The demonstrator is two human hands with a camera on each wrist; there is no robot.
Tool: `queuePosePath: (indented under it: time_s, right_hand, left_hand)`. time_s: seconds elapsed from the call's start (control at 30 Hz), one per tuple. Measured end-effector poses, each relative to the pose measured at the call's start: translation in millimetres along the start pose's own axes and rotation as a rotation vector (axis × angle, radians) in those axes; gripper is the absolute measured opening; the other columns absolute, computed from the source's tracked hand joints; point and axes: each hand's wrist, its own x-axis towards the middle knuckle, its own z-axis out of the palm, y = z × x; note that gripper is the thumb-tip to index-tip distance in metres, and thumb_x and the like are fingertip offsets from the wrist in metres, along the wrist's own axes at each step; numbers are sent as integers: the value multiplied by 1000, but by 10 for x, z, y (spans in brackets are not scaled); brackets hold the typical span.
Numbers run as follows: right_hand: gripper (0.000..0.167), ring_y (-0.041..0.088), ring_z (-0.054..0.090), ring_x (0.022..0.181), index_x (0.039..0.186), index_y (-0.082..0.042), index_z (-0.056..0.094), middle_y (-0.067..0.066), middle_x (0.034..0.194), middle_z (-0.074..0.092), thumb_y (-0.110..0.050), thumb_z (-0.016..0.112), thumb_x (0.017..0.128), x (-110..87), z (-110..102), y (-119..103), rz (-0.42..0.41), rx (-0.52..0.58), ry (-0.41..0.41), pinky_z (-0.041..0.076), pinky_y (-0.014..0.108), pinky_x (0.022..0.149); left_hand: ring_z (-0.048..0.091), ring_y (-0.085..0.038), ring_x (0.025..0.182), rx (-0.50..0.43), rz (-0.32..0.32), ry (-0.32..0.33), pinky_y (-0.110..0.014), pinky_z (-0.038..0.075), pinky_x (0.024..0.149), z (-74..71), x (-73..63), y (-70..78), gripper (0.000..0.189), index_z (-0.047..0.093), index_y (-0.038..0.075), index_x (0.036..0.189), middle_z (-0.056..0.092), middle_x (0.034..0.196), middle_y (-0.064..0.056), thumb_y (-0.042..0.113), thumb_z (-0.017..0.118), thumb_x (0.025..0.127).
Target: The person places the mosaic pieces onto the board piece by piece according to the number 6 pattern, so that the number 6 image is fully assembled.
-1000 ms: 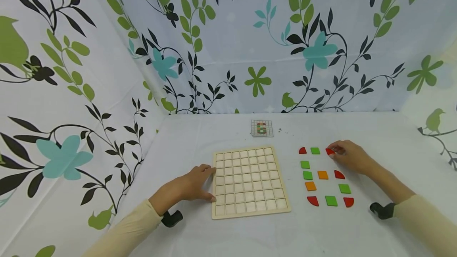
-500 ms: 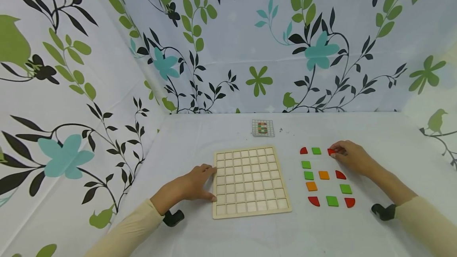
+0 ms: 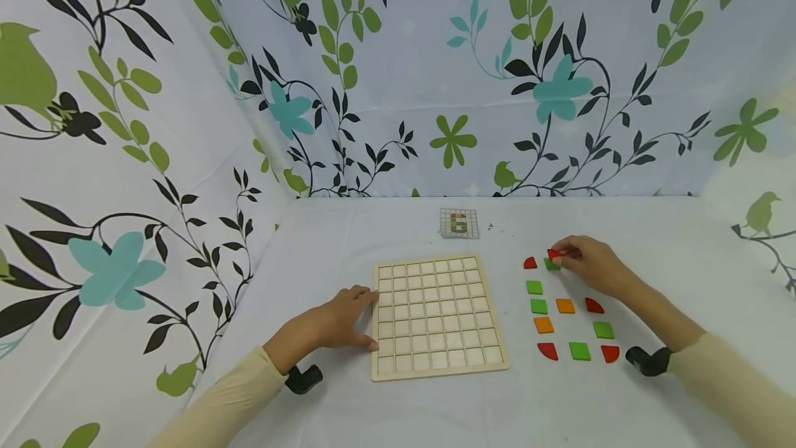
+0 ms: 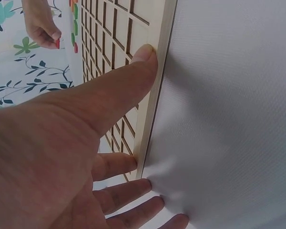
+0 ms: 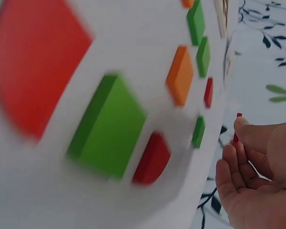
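Observation:
My left hand (image 3: 326, 320) rests on the left edge of a square wooden grid board (image 3: 441, 371), fingers spread. In the left wrist view, the thumb (image 4: 144, 55) presses on the board's rim (image 4: 155, 95), and the index fingertip touches it lower down. Between thumb and fingertips, my right hand (image 3: 593, 267) pinches a red quarter-circle tile (image 3: 553, 253), lifted off the table. That tile overlaps a green square tile (image 3: 550, 265) in the head view. Only the red tile's thin edge (image 5: 239, 115) shows in the right wrist view.
Right of the board lie spaced tiles: red quarter-circles (image 3: 530, 263), green squares (image 3: 580, 351) and orange squares (image 3: 565, 305). A small gridded card with a coloured pattern (image 3: 459, 223) lies behind the board. A leaf-patterned cloth (image 3: 385, 75) hangs at the back and left.
My right hand has picked up the red quarter-circle tile from the back row's right end and moved left over the green tile. The left hand stays on the board.

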Motion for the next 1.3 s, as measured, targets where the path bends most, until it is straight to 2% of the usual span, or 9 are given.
queuePosePath:
  time_s: [0.23,0.7,0.87,1.07,1.3]
  right_hand:
    - [28,33,64,105,128,5,66,20,117,69,-7,67,103,121,183,-350,12,46,-11,58,53,98]
    - [21,24,64,97,118,3,72,12,107,68,-6,72,99,296,688,-895,-62,71,-45,58,42,91]
    - [19,22,63,100,117,1,71,10,109,66,-8,71,101,351,879,-1049,-64,99,-76,56,41,93]
    - [18,23,63,100,116,4,71,11,107,65,-6,71,100,409,1051,-1216,-94,123,-111,56,40,91]
    - [20,23,63,98,117,6,71,12,105,64,-4,72,99,431,1174,-1351,-119,88,-94,57,40,89]
  left_hand:
    - [36,-36,152,0,-3,-6,-52,40,119,15,13,-2,97,39,6,161,38,164,-16,44,88,87]
    - [37,-37,152,-4,-22,-9,-52,40,119,4,-7,28,97,40,4,160,39,163,-16,41,90,85]
    - [38,-36,151,4,-18,-8,-52,41,119,0,2,22,97,40,5,160,40,162,-16,42,90,85]
    - [39,-35,149,3,-15,-7,-52,42,118,-2,16,20,97,40,6,160,39,162,-15,42,90,85]
    - [39,-34,149,4,-23,-8,-52,42,117,-4,19,20,97,40,7,160,40,162,-14,42,90,85]
